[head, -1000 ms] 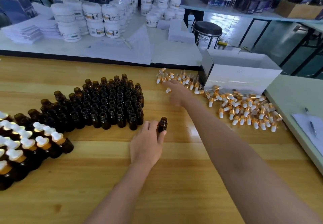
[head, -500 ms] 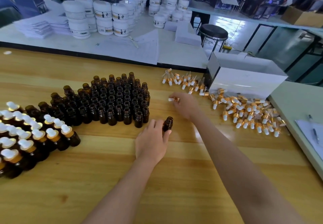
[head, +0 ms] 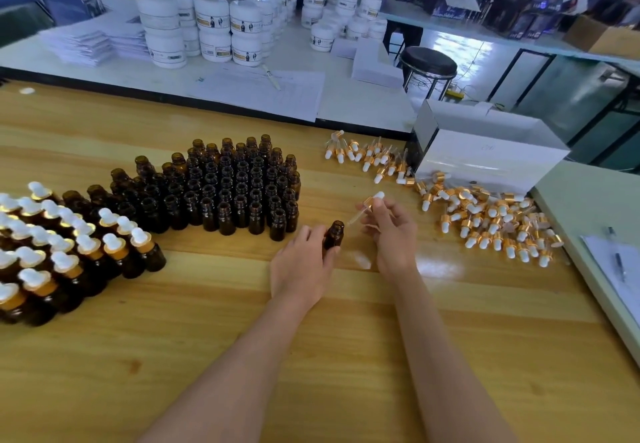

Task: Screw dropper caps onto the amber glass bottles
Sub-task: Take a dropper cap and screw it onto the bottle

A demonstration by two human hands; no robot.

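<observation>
Left hand (head: pixel 301 269) grips a small open amber glass bottle (head: pixel 334 235) just before the block of uncapped amber bottles (head: pixel 235 186), right hand (head: pixel 391 231) pinching a white-bulbed, gold-collared dropper cap (head: pixel 371 203) right of that block, tilted, so its pipette may miss the neck and tip the bottle.
</observation>
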